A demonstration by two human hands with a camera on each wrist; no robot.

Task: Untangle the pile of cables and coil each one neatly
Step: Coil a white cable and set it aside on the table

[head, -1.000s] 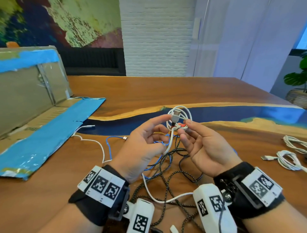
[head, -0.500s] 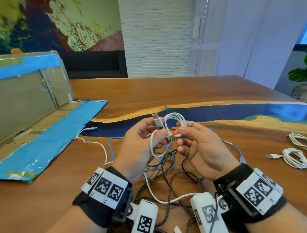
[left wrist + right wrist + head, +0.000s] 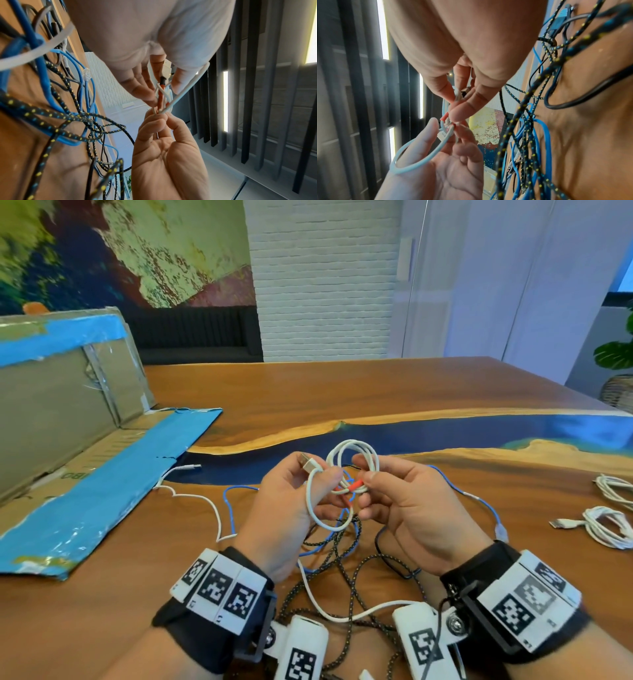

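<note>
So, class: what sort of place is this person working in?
Probably an office or lounge rather than a workshop: a large wood table with a blue inlay, a white brick wall, and a dark sofa beneath a mural.

Looks like an office lounge or meeting room. Large wooden table (image 3: 342,392) with a blue resin river running across from left edge to right edge. White-painted brick column (image 3: 322,278) behind the far edge, flanked by a colourful abstract mural (image 3: 120,251) and a dark upholstered bench (image 3: 195,333). Pale floor-length panels (image 3: 496,278) and a potted plant in a woven basket (image 3: 616,371) past the far right corner. Dark slatted ceiling with strip lights (image 3: 225,101).
</note>
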